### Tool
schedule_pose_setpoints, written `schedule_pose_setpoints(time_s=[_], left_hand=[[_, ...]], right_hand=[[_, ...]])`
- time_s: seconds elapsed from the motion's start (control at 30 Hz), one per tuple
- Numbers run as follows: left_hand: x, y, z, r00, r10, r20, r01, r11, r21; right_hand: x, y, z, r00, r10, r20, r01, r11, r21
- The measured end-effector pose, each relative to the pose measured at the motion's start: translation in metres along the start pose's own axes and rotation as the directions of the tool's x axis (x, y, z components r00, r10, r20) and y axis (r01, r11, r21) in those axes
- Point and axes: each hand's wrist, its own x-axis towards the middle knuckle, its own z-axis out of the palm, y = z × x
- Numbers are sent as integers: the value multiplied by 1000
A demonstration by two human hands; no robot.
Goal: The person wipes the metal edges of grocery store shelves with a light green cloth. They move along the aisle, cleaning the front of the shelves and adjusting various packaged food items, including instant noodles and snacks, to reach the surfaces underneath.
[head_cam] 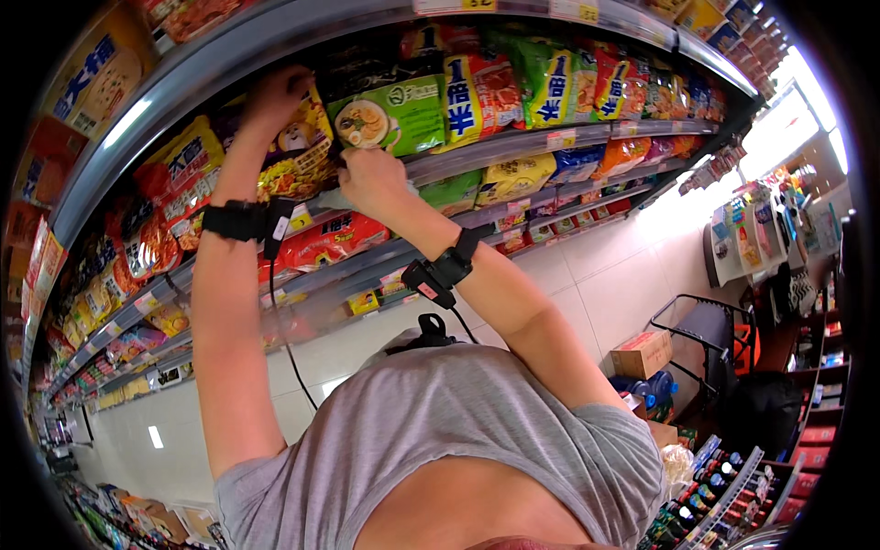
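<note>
My left hand (275,100), slightly blurred, reaches in under the upper shelf with its fingers curled at the top edge of a purple and yellow noodle packet (299,161). The packet leans upright at the shelf's front. Lower and to the right, my right hand (375,177) is closed on a pale, cloth-like piece (333,199) at the shelf's front rail (454,165). Most of that piece is hidden beneath the hand. Just behind the right hand stands a green noodle packet (392,113). Both wrists wear black straps with small cabled devices.
Red packets (485,96) and other noodle bags line the same shelf. Above it runs an upper shelf edge (275,41); lower shelves hold more packets, including a yellow one (515,179). Behind on the right are a folding chair (705,330), a cardboard box (643,354) and bottles (708,491).
</note>
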Motion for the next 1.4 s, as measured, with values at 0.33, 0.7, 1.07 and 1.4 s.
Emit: schedule_pose_setpoints(time_s=[0.33,0.7,1.07,1.4], left_hand=[[-3,14,-5,997,-73,0,73,997,-21],[1,13,-7,989,-143,-43,139,986,-95],[-28,123,5,919,-144,-366,90,983,-161],[-39,211,91,970,-235,-59,164,815,-555]], right_hand=[[11,-2,2,996,8,-85,-19,991,-134],[5,6,-6,999,12,-35,-14,996,-83],[-42,114,-74,987,78,-140,-15,914,405],[-56,186,-108,957,211,-200,-89,867,491]])
